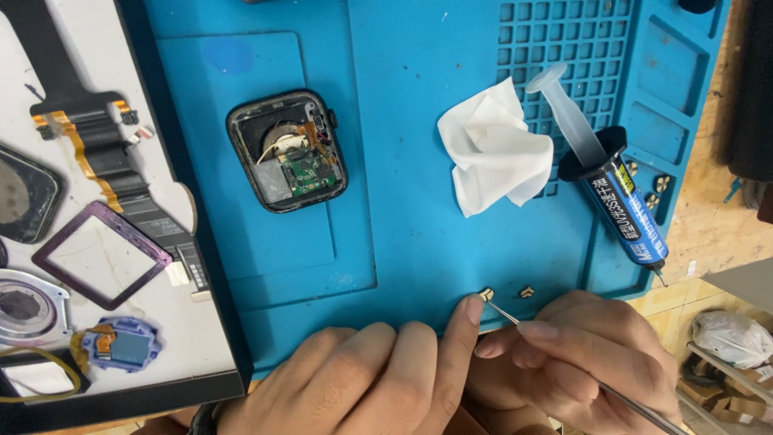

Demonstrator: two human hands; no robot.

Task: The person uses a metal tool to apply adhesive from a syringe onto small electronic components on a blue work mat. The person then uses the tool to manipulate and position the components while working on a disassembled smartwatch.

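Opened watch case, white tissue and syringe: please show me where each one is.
opened watch case (287,151), head view, on its green circuit board
white tissue (497,150), head view, on its crumpled middle
syringe (624,211), head view, on its blue barrel

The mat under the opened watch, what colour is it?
The mat is bright blue, seen best in the head view, with the opened watch lying on it.

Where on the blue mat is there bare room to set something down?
Bare mat lies between the opened watch case and the white wipe, and on down to the hands. It is crowded by the syringe, and where the left hand and right hand work at a small brass part.
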